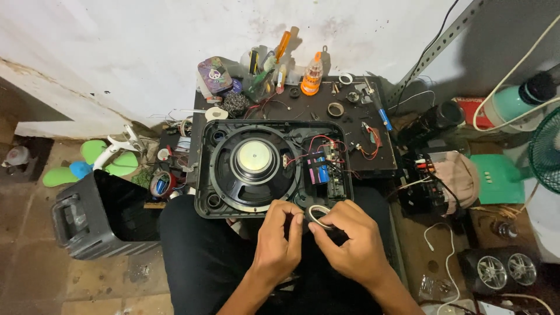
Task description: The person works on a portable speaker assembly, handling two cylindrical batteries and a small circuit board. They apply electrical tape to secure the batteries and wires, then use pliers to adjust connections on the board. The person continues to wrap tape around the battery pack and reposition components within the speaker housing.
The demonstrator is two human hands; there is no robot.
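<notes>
An opened black speaker panel (204, 175) lies on my lap with its round driver (254, 160) facing up. Beside the driver sit a blue battery pack (320, 169) and a circuit board (334, 166) with red wires. My right hand (350, 239) grips a roll of black tape (318, 214) with a pale core, just below the panel's near edge. My left hand (279, 239) pinches at the roll's left side, its fingertips against the tape.
A dark low table (350, 125) behind the panel carries screwdrivers, an orange bottle (311, 76), a tin and small parts. A black speaker shell (99, 213) stands at left, small speakers (501, 269) at lower right, a green fan (545, 151) at right, cables around.
</notes>
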